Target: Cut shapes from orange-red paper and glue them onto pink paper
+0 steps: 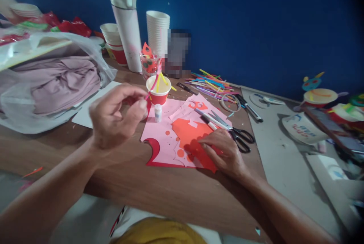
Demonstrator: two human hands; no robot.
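Note:
My left hand (119,113) is raised over the table with thumb and fingers curled together in a pinch. Its fingertips meet the lower end of a pink strip (155,84) by a red-and-white paper cup (159,98); whether they grip it is unclear. Yellow strips (161,81) stick out of that cup. A small white bottle (158,113) stands before it on pink paper (160,136). Holding nothing visible, my right hand (223,151) rests over orange paper (186,130), fingers loosely bent and thumb apart. Black-handled scissors (241,136) lie just beyond it.
Behind are a white flask (127,35), stacked paper cups (155,28) and a pile of coloured sticks (210,83). A tape roll (230,103) and cutter (251,109) lie right. A plastic bag with cloth (62,79) fills the left. Decorated cups (320,98) stand far right.

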